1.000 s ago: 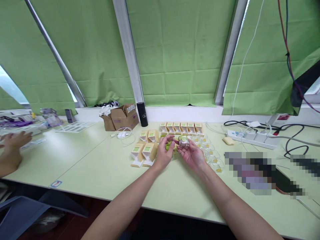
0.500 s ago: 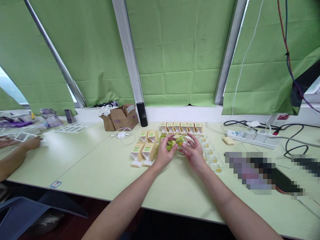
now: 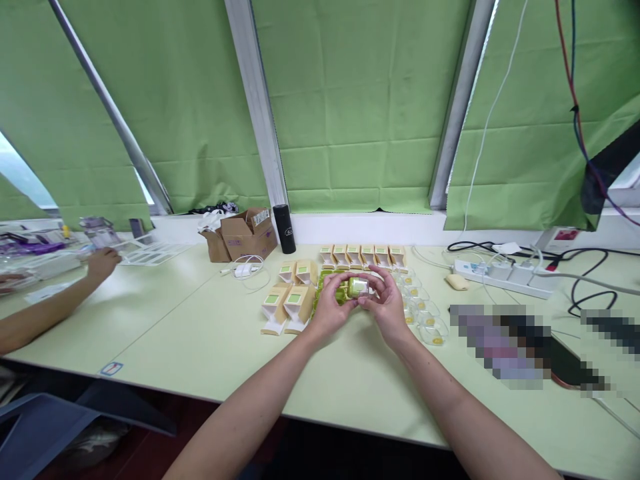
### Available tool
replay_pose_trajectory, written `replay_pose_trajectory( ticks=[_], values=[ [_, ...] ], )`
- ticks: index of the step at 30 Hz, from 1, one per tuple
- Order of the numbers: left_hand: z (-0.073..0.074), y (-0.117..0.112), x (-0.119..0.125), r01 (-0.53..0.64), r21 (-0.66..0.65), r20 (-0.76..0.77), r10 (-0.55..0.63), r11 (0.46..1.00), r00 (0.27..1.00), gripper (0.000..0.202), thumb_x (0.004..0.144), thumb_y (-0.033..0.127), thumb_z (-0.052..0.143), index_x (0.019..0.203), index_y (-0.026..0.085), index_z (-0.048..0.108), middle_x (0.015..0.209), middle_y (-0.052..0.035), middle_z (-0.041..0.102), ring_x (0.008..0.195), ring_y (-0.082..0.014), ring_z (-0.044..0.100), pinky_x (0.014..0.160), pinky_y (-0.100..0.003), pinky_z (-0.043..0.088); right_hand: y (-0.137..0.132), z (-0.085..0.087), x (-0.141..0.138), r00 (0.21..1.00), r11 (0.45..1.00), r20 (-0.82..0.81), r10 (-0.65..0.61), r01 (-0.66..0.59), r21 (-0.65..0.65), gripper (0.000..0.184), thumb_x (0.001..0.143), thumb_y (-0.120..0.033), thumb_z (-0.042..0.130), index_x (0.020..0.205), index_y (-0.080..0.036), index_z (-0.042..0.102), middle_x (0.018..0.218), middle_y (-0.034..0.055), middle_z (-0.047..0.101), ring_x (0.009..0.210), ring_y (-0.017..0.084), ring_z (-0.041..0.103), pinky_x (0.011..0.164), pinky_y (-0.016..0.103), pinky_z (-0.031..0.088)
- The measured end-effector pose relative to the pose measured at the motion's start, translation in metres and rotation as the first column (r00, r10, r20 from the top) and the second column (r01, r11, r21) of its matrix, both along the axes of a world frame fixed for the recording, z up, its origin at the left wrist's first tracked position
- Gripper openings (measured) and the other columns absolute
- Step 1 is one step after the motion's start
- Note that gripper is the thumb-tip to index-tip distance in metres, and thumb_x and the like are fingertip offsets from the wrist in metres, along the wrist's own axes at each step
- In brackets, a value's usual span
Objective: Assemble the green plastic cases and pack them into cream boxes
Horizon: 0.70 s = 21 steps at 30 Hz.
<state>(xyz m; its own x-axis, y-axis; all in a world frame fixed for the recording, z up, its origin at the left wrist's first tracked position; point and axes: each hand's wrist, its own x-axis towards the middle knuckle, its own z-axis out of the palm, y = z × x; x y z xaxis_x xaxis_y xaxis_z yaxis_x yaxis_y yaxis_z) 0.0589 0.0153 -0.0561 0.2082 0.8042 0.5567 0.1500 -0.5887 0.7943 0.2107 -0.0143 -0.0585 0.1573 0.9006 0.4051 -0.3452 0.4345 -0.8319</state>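
Between my two hands is a small clear plastic case with a green part inside (image 3: 358, 287). My left hand (image 3: 331, 305) grips its left side with curled fingers and thumb. On the other side, my right hand (image 3: 387, 303) holds it by the thumb and fingertips. Bright green pieces (image 3: 327, 274) lie behind my hands, partly hidden by them. Small cream-coloured paper boxes with green labels (image 3: 299, 305) stand to the left, and a row of similar boxes (image 3: 353, 253) stands behind. Rows of clear plastic shells with yellow marks (image 3: 431, 329) lie beside my right hand.
A cardboard box (image 3: 247, 235), a black cylindrical bottle (image 3: 284, 229) and a white charger (image 3: 244, 270) sit at the back. To the right are a power strip (image 3: 510, 277), cables and blurred-out items. A co-worker's hand (image 3: 103, 263) reaches over white frame sheets (image 3: 155, 253) on the left.
The case has turned in my hands, so its clear side now faces right and its yellow mark no longer shows. The co-worker's hand at left has moved right and away from me.
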Motion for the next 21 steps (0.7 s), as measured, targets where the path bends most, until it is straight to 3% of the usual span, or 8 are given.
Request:
replay_pose_trajectory(
  ticks=[5, 9, 12, 15, 21],
  values=[
    [0.001, -0.002, -0.003, -0.046, 0.051, -0.081, 0.05, 0.998, 0.995, 0.052, 0.08, 0.019, 0.084, 0.129, 0.027, 0.069, 0.128, -0.0106, 0.059, 0.129, -0.0311, 0.058, 0.112, -0.048, 0.049, -0.001, 0.003, 0.007, 0.982, 0.978, 0.106, -0.157, 0.14, 0.152, 0.056, 0.085, -0.041, 0.079, 0.135, -0.028, 0.059, 0.127, 0.0098, 0.074, 0.123, 0.03, 0.065, 0.103, 0.048, 0.049],
    [0.007, -0.006, -0.006, -0.036, 0.125, -0.264, 0.069, 0.992, 0.962, 0.051, 0.082, 0.028, 0.086, 0.13, 0.025, 0.069, 0.121, -0.0113, 0.065, 0.125, -0.0332, 0.054, 0.108, -0.05, 0.049, 0.006, 0.003, 0.017, 0.93, 0.918, 0.008, -0.368, 0.362, 0.163, 0.043, 0.089, -0.045, 0.073, 0.127, -0.025, 0.064, 0.113, 0.0085, 0.074, 0.112, 0.029, 0.066, 0.1, 0.046, 0.047],
    [0.014, -0.013, -0.007, 0.044, 0.161, -0.499, 0.043, 0.986, 0.866, 0.05, 0.081, 0.033, 0.086, 0.128, 0.024, 0.07, 0.118, -0.0102, 0.07, 0.122, -0.0347, 0.05, 0.108, -0.054, 0.045, 0.012, 0.001, 0.023, 0.889, 0.877, -0.04, -0.456, 0.457, 0.147, 0.04, 0.089, -0.046, 0.072, 0.121, -0.023, 0.065, 0.103, 0.0066, 0.073, 0.103, 0.027, 0.067, 0.096, 0.044, 0.046],
    [0.021, -0.019, -0.007, 0.112, 0.157, -0.664, 0.021, 0.981, 0.747, 0.049, 0.08, 0.039, 0.086, 0.124, 0.025, 0.071, 0.115, -0.0086, 0.072, 0.116, -0.0341, 0.05, 0.105, -0.054, 0.042, 0.013, 0.0, 0.023, 0.879, 0.87, -0.017, -0.476, 0.474, 0.135, 0.039, 0.089, -0.046, 0.07, 0.12, -0.023, 0.065, 0.101, 0.0058, 0.072, 0.099, 0.026, 0.066, 0.092, 0.042, 0.046],
    [0.023, -0.022, -0.005, 0.2, 0.158, -0.781, -0.001, 0.967, 0.624, 0.045, 0.082, 0.041, 0.083, 0.123, 0.027, 0.072, 0.11, -0.0067, 0.074, 0.114, -0.033, 0.05, 0.103, -0.051, 0.039, 0.008, 0.003, 0.018, 0.891, 0.883, 0.013, -0.454, 0.448, 0.137, 0.037, 0.089, -0.046, 0.071, 0.117, -0.022, 0.064, 0.099, 0.0055, 0.072, 0.096, 0.025, 0.065, 0.09, 0.041, 0.046]
  ],
)
